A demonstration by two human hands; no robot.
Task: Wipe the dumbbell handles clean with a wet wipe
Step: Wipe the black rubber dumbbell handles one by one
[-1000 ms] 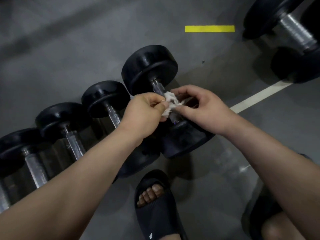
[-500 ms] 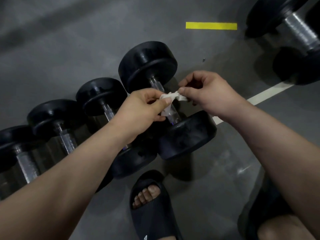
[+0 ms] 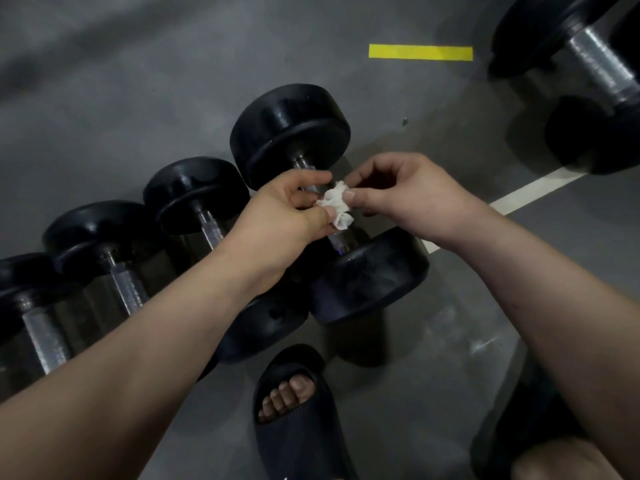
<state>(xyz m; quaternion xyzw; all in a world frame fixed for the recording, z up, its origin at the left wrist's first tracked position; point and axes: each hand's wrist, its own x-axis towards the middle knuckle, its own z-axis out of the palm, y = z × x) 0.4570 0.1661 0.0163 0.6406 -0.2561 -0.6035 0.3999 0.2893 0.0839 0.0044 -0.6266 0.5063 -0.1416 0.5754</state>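
Head view: crumpled white wet wipe at frame centre, pinched between the curled fingers of the left hand from 9 o'clock and the right hand from 3 o'clock. It sits over the handle of the largest dumbbell; contact cannot be told.

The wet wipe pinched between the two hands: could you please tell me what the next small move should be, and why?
Probably lower the wet wipe onto the handle just beneath and wrap it round. The left hand and right hand pinch it crumpled above that handle, apparently not touching it.
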